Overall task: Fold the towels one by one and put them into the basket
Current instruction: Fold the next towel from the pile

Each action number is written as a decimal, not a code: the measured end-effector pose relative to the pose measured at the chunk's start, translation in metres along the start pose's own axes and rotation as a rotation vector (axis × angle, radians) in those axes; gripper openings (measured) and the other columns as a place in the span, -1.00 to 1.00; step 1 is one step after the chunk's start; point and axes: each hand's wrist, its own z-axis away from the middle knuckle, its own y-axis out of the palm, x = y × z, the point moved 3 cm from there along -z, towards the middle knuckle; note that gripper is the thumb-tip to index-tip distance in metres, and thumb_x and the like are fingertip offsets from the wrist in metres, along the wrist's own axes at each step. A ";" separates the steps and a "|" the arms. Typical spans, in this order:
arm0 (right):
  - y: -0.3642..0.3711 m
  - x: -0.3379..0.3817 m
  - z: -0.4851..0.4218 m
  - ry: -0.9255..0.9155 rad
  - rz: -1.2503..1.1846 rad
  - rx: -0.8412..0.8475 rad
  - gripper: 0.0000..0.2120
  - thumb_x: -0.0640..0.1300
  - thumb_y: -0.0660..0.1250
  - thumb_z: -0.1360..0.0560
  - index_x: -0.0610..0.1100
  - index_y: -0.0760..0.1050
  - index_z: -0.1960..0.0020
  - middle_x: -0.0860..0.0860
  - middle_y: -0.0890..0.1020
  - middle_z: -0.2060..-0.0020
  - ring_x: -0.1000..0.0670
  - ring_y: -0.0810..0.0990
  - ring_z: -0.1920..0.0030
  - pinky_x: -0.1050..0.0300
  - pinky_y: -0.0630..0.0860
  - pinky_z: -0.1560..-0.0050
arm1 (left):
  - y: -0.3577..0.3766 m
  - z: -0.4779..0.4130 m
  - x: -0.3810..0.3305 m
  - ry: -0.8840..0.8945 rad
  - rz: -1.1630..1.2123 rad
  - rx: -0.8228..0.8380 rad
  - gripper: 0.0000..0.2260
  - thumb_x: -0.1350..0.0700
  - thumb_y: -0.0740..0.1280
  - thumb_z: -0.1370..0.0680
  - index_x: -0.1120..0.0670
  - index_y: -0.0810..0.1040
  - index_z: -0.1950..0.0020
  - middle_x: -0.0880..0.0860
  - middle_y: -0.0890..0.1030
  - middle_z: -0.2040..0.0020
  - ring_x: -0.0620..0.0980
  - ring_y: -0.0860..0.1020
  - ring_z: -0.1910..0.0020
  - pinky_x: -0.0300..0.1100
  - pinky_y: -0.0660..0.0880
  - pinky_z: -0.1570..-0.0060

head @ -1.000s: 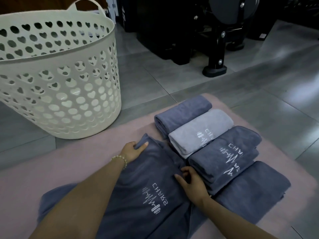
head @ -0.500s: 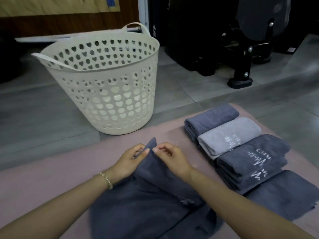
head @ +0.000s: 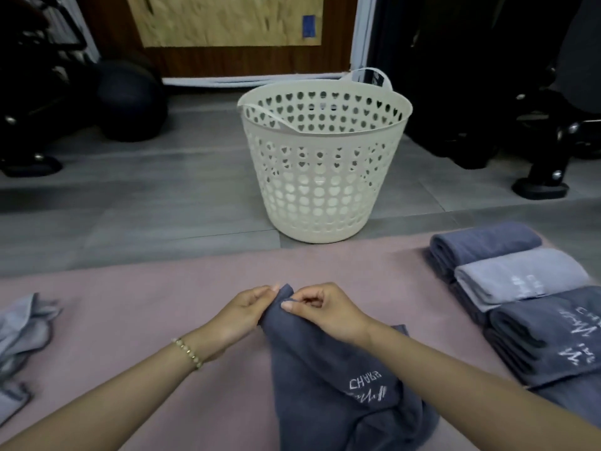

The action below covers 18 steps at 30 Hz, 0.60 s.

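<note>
Grey floor tiles run back to a wooden wall, and a pale pink mat (head: 130, 320) covers the near ground in the head view, the only view given. On the tiles just past the mat's far edge stands the cream basket (head: 325, 177), upright, its mouth open toward the person. As far as its heart-shaped holes show, no towel lies inside.

The dark grey towel (head: 325, 369) lies on the mat in front of the person, rumpled at its near end, with one corner lifted. The left hand (head: 240, 315) and the right hand (head: 325, 312) meet at that corner. Each pinches the cloth between thumb and forefinger, the other fingers loosely curled.

This looks like the start of a fold: the corner is found, but the edges are not yet squared. The next move probably calls for sliding the hands apart along the top hem to draw the towel flat, then bringing edge to edge.

A row of folded towels (head: 520, 278) lies close on the right, so there is little room to spread that way. A crumpled pale towel (head: 22, 327) sits well apart at the left edge, with bare mat between. The path forward to the basket is open.
</note>
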 end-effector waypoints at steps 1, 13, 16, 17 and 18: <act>0.006 0.001 0.000 0.002 -0.002 0.010 -0.94 -0.21 0.38 -0.50 -0.16 0.62 0.12 0.02 0.62 0.25 0.14 0.52 0.19 0.36 0.46 0.09 | -0.003 0.003 0.000 0.009 -0.018 -0.012 -0.61 -0.02 0.12 -0.63 0.27 0.56 -0.01 0.05 0.53 0.23 -0.12 0.44 0.28 -0.36 0.37 0.34; 0.013 0.019 -0.002 -0.093 0.126 -0.012 -0.82 -0.24 0.27 -0.56 -0.32 0.60 -0.02 -0.16 0.67 0.05 0.11 0.58 0.04 0.19 0.49 -0.12 | -0.009 0.013 -0.014 0.142 0.105 -0.136 -0.68 -0.02 0.29 -0.51 0.23 0.61 0.02 0.38 0.60 0.11 0.13 0.51 0.21 0.02 0.44 0.16; 0.010 0.021 -0.001 -0.108 0.112 -0.030 -0.84 -0.25 0.28 -0.55 -0.30 0.62 -0.01 -0.12 0.68 0.07 0.13 0.59 0.06 0.24 0.50 -0.09 | -0.008 0.011 -0.012 0.127 0.178 -0.207 -0.74 0.02 0.31 -0.53 0.20 0.64 0.04 0.38 0.60 0.17 0.15 0.49 0.24 -0.08 0.43 0.25; 0.009 0.023 0.000 -0.117 0.107 -0.041 -0.85 -0.25 0.30 -0.55 -0.27 0.62 0.00 -0.10 0.69 0.08 0.14 0.60 0.07 0.25 0.51 -0.08 | -0.006 0.010 -0.011 0.110 0.195 -0.215 -0.74 0.01 0.30 -0.53 0.18 0.64 0.04 0.34 0.60 0.21 0.14 0.47 0.26 -0.14 0.41 0.33; 0.007 0.025 -0.001 -0.128 0.101 -0.061 -0.87 -0.25 0.31 -0.54 -0.25 0.64 0.02 -0.08 0.69 0.09 0.14 0.60 0.07 0.25 0.51 -0.07 | -0.004 0.008 -0.010 0.092 0.201 -0.212 -0.74 0.00 0.30 -0.54 0.17 0.64 0.05 0.28 0.58 0.24 0.12 0.44 0.27 -0.18 0.38 0.39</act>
